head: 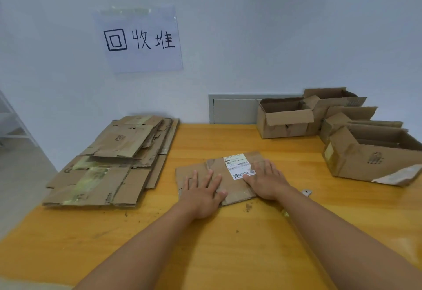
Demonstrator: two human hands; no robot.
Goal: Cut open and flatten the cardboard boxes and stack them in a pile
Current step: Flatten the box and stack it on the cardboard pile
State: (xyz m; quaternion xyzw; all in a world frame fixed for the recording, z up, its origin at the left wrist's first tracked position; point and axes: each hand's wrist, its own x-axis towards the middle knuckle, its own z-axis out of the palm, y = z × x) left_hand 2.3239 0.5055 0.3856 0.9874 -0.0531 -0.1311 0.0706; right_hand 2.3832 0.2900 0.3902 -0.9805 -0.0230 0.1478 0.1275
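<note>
Both hands, left (202,192) and right (267,181), press flat, fingers spread wide in no grip, on the flattened box (217,175) at bench (228,244) centre; pile (114,161) at nine o'clock.

My left hand (201,192) and right hand (266,180) lie flat, side by side, on a flattened box (217,176) in the middle of the table (205,244). A label (238,166) sits on that box, just beyond my right thumb. To the left, at the table's edge, lies the pile (114,161). On the wall behind it hangs a sign (139,38). Far right, at the back, stand open boxes (331,120) close together. A small tool (306,192) lies just right of my right wrist.
</note>
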